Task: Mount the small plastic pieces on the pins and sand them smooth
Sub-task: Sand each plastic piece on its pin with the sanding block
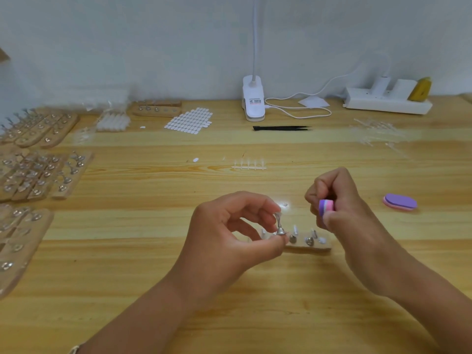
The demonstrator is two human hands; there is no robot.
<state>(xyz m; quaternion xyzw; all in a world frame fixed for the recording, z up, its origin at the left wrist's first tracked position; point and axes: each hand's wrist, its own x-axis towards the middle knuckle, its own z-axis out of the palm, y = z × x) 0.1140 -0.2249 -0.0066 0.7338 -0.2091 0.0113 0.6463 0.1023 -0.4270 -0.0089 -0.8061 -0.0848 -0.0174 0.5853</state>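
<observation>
My left hand (237, 226) pinches a small metal pin (279, 226) between thumb and forefinger, with a clear plastic piece (278, 214) on its top. My right hand (334, 200) grips a pink and purple sanding block (326, 206), held a little to the right of the pin and apart from it. Just behind the hands lies a small wooden holder (311, 245) with more metal pins and clear pieces standing in it.
A second purple sanding block (400, 202) lies at the right. A clear strip of plastic pieces (249, 166), black tweezers (282, 128), a sheet of white stickers (189, 121), a lamp base (253, 99) and a power strip (387, 102) sit further back. Wooden holders with many pins (38, 172) crowd the left.
</observation>
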